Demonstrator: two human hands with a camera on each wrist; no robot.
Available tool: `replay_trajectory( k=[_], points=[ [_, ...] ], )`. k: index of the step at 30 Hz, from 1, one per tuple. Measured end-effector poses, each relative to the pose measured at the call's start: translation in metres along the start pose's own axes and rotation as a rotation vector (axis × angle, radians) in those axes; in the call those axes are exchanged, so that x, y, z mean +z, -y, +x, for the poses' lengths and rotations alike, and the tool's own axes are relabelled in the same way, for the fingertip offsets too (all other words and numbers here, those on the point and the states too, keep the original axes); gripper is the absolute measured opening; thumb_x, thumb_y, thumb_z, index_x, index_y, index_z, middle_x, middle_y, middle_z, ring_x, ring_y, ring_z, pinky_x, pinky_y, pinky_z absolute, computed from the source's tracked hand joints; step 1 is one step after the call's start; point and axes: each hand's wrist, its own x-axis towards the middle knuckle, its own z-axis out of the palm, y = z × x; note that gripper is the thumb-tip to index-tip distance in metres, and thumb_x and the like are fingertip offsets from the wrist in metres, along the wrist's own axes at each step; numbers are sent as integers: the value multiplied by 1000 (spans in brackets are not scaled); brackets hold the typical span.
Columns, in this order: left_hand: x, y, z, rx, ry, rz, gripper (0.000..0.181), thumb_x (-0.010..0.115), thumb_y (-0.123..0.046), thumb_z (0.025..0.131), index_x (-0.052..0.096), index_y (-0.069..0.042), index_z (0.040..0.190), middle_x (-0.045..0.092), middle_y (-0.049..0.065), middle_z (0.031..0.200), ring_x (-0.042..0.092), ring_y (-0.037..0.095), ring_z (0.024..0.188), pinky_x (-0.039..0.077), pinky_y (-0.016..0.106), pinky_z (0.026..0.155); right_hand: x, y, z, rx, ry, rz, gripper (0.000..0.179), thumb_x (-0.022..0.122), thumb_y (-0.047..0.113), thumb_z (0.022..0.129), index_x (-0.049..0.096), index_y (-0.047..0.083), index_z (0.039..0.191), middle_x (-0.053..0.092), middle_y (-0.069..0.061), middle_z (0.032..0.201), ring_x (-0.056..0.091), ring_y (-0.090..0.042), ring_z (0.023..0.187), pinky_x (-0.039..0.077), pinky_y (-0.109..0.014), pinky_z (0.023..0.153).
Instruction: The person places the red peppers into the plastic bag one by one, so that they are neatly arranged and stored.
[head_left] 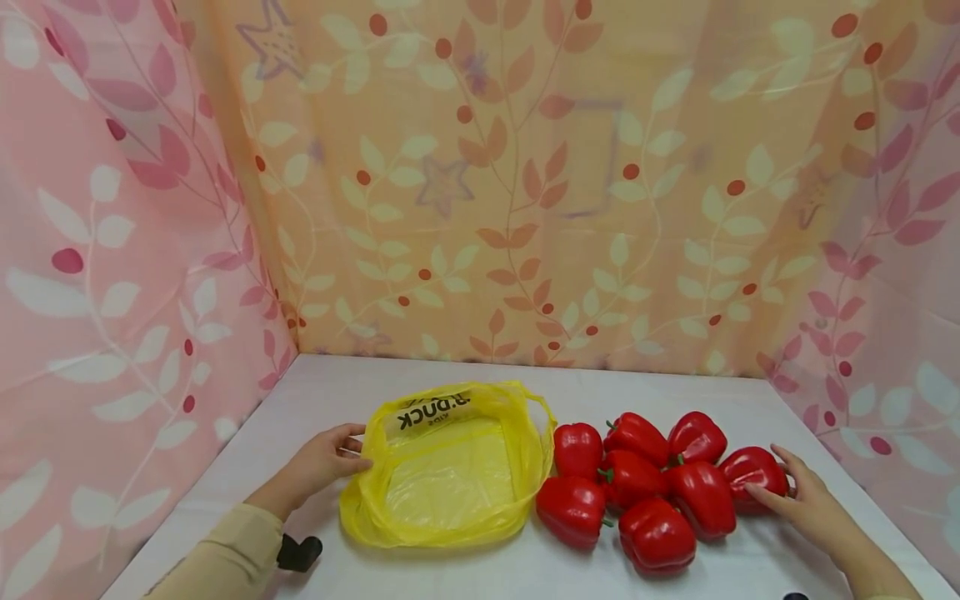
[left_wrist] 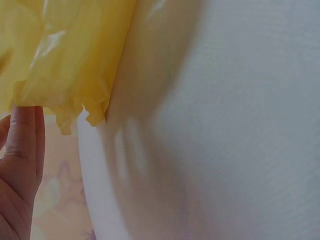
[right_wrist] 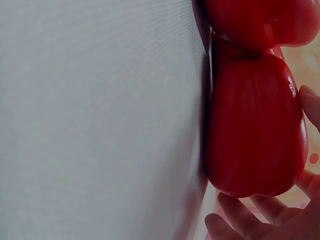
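A yellow plastic bag (head_left: 450,475) with dark lettering lies spread on the table, its mouth facing up. My left hand (head_left: 337,452) is at the bag's left edge, its fairly straight fingers touching the rim. In the left wrist view, the fingertips meet the crinkled edge of the yellow plastic (left_wrist: 75,65). Right of the bag sits a cluster of several red bell peppers (head_left: 633,479). My right hand (head_left: 806,500) holds the rightmost bell pepper (head_left: 752,475), thumb on the near side and fingers round its outer end. This pepper (right_wrist: 257,125) touches its neighbours.
Behind the white table (head_left: 600,382) hangs an orange leaf-patterned cloth (head_left: 510,250), with pink patterned cloths at both sides. A small black object (head_left: 300,553) lies beside the left sleeve (head_left: 232,554). Another dark object (head_left: 795,596) shows at the bottom edge.
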Motion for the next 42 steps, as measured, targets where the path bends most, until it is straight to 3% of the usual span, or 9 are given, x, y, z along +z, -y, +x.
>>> replay_trajectory(
  k=[12, 17, 25, 31, 42],
  points=[
    [2, 2, 0, 34, -31, -36, 53, 76, -20, 73, 55, -8, 119, 56, 6, 88, 51, 19, 78, 50, 27, 70, -2, 3, -2, 57, 18, 18, 111, 59, 56, 79, -10, -5, 141, 11, -41, 134, 25, -59, 112, 43, -62, 81],
    [3, 2, 1, 7, -40, -76, 45, 76, -17, 73, 54, -6, 111, 54, 7, 87, 51, 19, 77, 52, 27, 71, -3, 2, -2, 76, 27, 36, 117, 62, 60, 73, -8, -5, 141, 10, -39, 137, 24, -58, 114, 46, -58, 81],
    [5, -1, 0, -28, -30, -144, 31, 72, -13, 76, 57, -4, 102, 53, 9, 87, 53, 20, 78, 55, 30, 72, -4, -1, 0, 119, 11, 89, 113, 67, 56, 72, 2, -7, 139, 14, -39, 133, 24, -58, 116, 48, -54, 80],
    [8, 1, 3, -36, -7, -188, 26, 68, -12, 81, 59, -3, 104, 58, 9, 88, 57, 20, 78, 54, 32, 75, -7, -2, -2, 87, 0, 68, 107, 64, 55, 75, 6, -6, 140, 15, -40, 134, 25, -58, 116, 47, -55, 81],
    [7, 1, 3, -43, -18, -164, 26, 67, -8, 81, 59, -4, 106, 59, 9, 91, 58, 19, 80, 54, 32, 75, -8, -4, 3, 48, -5, 37, 101, 62, 49, 80, 2, 1, 144, 12, -38, 139, 21, -58, 119, 41, -61, 85]
  ],
)
